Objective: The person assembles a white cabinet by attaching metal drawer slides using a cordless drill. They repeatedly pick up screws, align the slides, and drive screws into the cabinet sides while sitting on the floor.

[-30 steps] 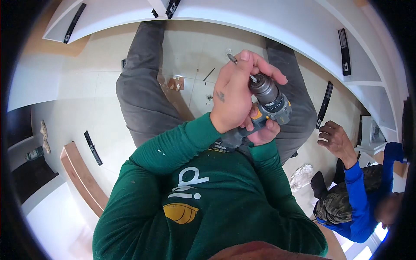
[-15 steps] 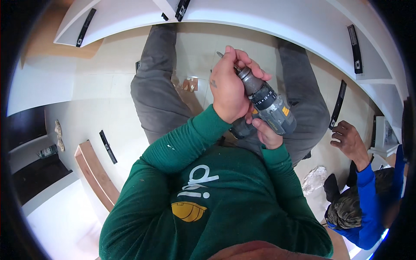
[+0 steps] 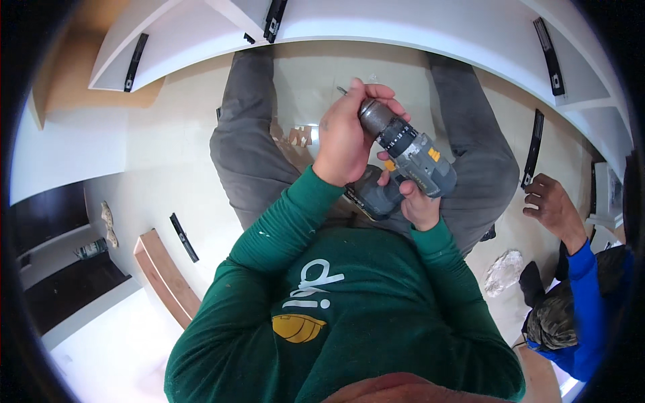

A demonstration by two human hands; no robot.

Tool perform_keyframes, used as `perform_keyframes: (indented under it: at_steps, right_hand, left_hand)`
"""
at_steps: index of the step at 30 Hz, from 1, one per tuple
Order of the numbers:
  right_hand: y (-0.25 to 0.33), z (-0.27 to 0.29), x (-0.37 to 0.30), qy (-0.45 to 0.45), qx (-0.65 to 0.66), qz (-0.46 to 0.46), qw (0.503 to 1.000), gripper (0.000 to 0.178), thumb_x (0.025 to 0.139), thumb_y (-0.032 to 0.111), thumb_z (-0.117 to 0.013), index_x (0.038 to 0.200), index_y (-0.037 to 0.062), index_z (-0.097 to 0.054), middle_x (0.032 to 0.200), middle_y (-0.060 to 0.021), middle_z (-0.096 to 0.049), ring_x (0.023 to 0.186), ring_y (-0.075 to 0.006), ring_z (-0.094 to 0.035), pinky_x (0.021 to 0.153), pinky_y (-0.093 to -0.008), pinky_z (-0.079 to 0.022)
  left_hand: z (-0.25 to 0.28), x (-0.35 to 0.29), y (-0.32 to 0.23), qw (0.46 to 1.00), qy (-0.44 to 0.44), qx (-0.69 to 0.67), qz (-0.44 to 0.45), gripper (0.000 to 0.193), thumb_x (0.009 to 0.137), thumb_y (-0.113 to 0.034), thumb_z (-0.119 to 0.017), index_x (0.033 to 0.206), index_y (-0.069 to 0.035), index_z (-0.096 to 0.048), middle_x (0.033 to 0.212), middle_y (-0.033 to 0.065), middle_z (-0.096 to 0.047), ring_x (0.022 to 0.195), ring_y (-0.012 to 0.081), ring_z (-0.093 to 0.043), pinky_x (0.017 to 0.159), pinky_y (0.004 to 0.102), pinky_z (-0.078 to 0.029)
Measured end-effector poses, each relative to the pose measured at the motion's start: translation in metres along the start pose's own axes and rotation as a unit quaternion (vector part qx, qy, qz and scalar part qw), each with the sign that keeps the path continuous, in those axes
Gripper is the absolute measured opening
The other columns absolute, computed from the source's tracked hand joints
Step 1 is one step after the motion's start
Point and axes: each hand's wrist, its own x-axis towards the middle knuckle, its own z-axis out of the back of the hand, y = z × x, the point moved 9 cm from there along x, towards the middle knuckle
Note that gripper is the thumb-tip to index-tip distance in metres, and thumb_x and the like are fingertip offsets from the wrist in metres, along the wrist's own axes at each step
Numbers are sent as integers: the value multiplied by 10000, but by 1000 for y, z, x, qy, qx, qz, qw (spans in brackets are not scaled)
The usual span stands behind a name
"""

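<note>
Aslant, power drill (image 3: 422, 166), chuck (image 3: 375, 116) — toward upper left

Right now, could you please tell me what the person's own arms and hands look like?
Both arms wear long green sleeves ending in snug cuffs at the wrists; the left sleeve has a few small white smudges. The left hand and right hand are bare, with no gloves, and a small faint mark shows on the back of the left.

Grey-and-black drill (image 3: 418, 164) with yellow patches (image 3: 434, 155) — green sweatshirt (image 3: 376, 282), grey trousers (image 3: 252, 134) — co-worker's blue sleeve (image 3: 586, 289)
</note>
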Motion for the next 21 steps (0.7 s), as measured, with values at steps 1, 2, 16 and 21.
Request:
perform_keyframes:
  at_steps: [1, 2, 16, 21]
  right_hand:
    - [-1, -1, -1, -6, -1, -8, 1000, 838, 798, 373, -880, 1424, 4, -463, 1225, -182, -681, 875, -219, -692, 815, -359, -568]
    - [-3, -3, -2, -13, -2, -16, 1000, 861, 795, 451, -868, 1421, -5, -493, 1264, -206, -674, 879, -233, -688, 813, -370, -566]
    - [-28, 7, -11, -55, 21, -71, 996, 595, 807, 106, -886, 1316, 17, -592, 1157, -82, -694, 1044, -181, -672, 917, -354, -562]
    - [4, -7, 0, -16, -135, -41, 990, 798, 801, 44, -839, 1492, 42, -440, 1337, -83, -614, 1190, -154, -592, 1027, -328, -486]
  left_hand:
    - [-2, -2, -2, 1000, 7, -3, -9, 547, 1123, -426, -265, 1237, -6, -597, 1031, 145, -707, 1012, 331, -700, 899, 430, -565]
    - [-2, -1, -5, 1000, 9, -3, -24, 548, 1123, -432, -260, 1260, -9, -579, 1020, 148, -709, 1013, 338, -701, 904, 436, -565]
    - [0, -5, -7, 985, -105, -25, -134, 443, 1124, -404, -306, 1237, -41, -533, 1134, 186, -678, 1129, 370, -645, 988, 545, -540]
    - [-3, -3, 2, 991, -85, -62, -81, 411, 1119, -397, -348, 985, -68, -556, 807, 92, -600, 806, 290, -636, 976, 554, -531]
